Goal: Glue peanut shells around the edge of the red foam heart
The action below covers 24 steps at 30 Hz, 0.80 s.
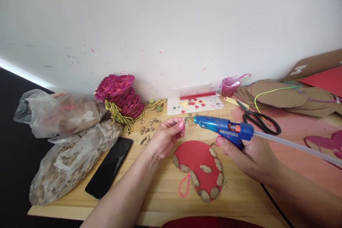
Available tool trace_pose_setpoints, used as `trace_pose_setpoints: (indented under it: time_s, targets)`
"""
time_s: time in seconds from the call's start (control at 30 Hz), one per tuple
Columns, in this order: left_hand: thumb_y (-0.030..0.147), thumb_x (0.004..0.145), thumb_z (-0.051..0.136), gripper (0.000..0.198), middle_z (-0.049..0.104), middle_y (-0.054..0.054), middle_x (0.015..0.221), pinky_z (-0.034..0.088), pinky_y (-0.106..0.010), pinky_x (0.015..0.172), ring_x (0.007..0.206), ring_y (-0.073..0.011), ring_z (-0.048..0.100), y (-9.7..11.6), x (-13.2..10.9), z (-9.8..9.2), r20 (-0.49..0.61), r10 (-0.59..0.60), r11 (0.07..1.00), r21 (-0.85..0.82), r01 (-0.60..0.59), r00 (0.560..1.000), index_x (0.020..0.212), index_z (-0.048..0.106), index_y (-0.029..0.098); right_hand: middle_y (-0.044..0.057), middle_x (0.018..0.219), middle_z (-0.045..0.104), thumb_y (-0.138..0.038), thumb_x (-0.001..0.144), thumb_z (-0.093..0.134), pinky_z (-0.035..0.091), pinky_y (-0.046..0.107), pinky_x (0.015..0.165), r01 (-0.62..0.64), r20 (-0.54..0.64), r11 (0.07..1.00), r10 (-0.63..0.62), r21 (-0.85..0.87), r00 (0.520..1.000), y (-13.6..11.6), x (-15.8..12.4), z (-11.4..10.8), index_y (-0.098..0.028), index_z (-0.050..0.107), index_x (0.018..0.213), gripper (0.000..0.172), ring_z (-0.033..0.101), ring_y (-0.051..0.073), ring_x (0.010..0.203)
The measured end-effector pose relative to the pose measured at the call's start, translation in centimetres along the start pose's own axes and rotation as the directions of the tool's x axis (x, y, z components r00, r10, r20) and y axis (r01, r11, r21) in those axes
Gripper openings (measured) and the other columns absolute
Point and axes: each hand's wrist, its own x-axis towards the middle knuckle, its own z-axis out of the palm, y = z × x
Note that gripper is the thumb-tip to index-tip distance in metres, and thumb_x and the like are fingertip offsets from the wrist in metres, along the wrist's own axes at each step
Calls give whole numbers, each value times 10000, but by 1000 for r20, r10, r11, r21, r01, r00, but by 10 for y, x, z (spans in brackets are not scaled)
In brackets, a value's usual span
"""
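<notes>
My right hand (248, 153) is wrapped round the grip of a blue glue gun (213, 124), with a clear glue stick (294, 144) running out of its back. The nozzle points left at a small peanut (186, 121), pinched between the thumb and fingers of my left hand (171, 133). Nozzle and peanut are very close; I cannot tell whether they touch. Below both hands lies a red heart-shaped piece (189, 151) with peanuts along part of its edge and one peanut (205, 168) further in. A pink cord loop (184, 186) sticks out from its notch.
On the left are a plastic bag of peanuts (72, 160), a black phone (109, 167) and a stack of magenta peanut-covered pieces (120, 94). Star cutouts (193, 103) lie at the back. Scissors (259, 117), a pink cup (230, 86) and cardboard pieces (278, 96) are right.
</notes>
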Motion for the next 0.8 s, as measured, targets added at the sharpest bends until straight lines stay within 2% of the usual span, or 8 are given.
trace_pose_setpoints:
  time_s: [0.23, 0.4, 0.67, 0.8]
  targets:
    - [297, 626, 936, 314, 602, 6, 677, 462, -182, 591, 602, -73, 531, 2, 0, 0, -2, -1, 999, -44, 1, 1000, 769, 711, 131, -50, 527, 533, -281, 964, 563, 372, 275, 451, 6, -33, 1000, -6, -6, 999, 2, -1, 1, -246, 517, 683, 288, 501, 125, 457]
    - [276, 626, 937, 309, 577, 11, 682, 477, -179, 597, 634, -77, 528, 4, 0, 1, -3, -7, 995, -95, 6, 1000, 741, 687, 136, -13, 637, 643, -295, 962, 568, 427, 294, 520, 37, 49, 999, -36, -18, 998, 3, -4, 0, -235, 596, 734, 237, 586, 155, 552]
    - [282, 617, 945, 320, 584, 17, 665, 479, -179, 592, 615, -74, 523, 5, -1, 2, -18, -17, 994, -105, 15, 1000, 751, 691, 141, -1, 671, 662, -304, 924, 623, 459, 307, 560, 22, 77, 1000, -24, 17, 997, 4, -4, 0, -238, 660, 766, 175, 605, 175, 589]
    - [280, 617, 946, 314, 589, 19, 660, 481, -175, 592, 610, -70, 524, 4, -1, 2, -11, -12, 994, -108, 10, 1000, 733, 690, 141, 1, 677, 664, -323, 931, 614, 473, 300, 565, 24, 78, 1000, -25, 7, 997, 4, -4, 1, -235, 664, 761, 198, 606, 172, 597]
